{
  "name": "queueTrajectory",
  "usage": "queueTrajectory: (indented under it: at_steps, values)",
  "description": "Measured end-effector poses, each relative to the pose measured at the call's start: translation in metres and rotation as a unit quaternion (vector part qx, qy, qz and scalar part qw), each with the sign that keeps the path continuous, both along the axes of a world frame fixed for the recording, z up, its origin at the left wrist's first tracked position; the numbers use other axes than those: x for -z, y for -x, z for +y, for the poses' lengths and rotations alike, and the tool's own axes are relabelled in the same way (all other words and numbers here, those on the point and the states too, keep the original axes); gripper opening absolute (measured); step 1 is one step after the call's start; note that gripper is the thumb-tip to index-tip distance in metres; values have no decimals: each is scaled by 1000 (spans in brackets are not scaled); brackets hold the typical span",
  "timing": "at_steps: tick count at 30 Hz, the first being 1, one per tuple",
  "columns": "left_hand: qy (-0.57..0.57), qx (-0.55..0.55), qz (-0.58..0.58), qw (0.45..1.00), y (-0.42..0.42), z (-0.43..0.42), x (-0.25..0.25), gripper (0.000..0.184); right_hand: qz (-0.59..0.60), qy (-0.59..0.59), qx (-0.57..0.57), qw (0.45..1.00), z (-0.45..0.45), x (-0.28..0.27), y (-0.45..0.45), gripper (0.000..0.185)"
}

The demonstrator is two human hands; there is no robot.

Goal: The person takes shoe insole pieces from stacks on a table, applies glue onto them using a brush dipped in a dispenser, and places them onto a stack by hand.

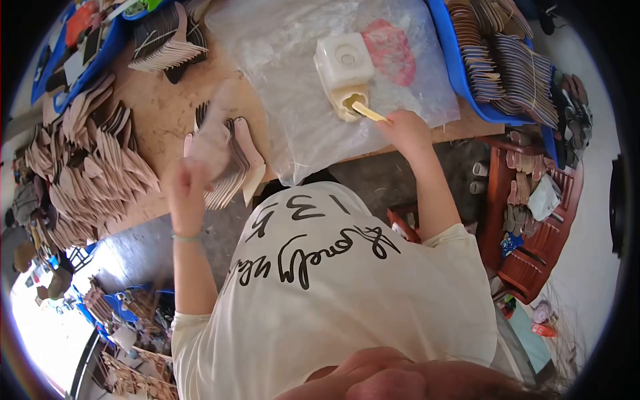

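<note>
My right hand (405,133) is closed round the end of a pale yellow brush handle (370,112), whose other end sits in the opening of a whitish plastic container (345,63). That container stands on a clear plastic sheet (287,80), beside a pink-red patch (390,52). On the left, my left hand (189,181) has its fingers closed on a blurred pale pinkish piece (212,143). The piece is above a fanned stack of shoe-sole-shaped pieces (233,167) on the wooden table (160,93).
Many sole-shaped pieces (100,180) lie in heaps along the table's left side. A blue tray (460,73) with stacked pieces is at the right edge, and another blue tray (70,93) is top left. A red wooden bench (533,267) stands at the right.
</note>
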State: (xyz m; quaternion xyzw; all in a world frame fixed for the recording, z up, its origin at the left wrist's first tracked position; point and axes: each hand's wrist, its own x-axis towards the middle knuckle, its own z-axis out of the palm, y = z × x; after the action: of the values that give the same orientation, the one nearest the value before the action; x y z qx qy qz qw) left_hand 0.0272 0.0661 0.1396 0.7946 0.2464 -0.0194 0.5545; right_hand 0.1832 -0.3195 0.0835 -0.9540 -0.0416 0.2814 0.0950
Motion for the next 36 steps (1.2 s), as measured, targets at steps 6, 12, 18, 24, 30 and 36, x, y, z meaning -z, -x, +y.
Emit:
queueTrajectory:
  at_steps: [6,12,18,24,30,36]
  values:
    - [175,0,119,977,-7,-64,47,23,-27,-37,-4,999,-17,12,25,34]
    - [293,-37,149,944,-2,-74,108,33,-42,-82,41,995,-20,20,41,36]
    - [410,-102,168,891,2,-77,118,36,28,-239,101,965,-12,15,74,32]
    - [443,-114,205,865,9,-73,127,33,48,-362,60,929,67,2,95,26]
    - [486,-173,223,827,7,-65,132,27,34,-355,-9,934,93,24,87,24]
    - [499,-175,224,819,6,-63,126,24,82,-325,22,942,101,58,71,27]
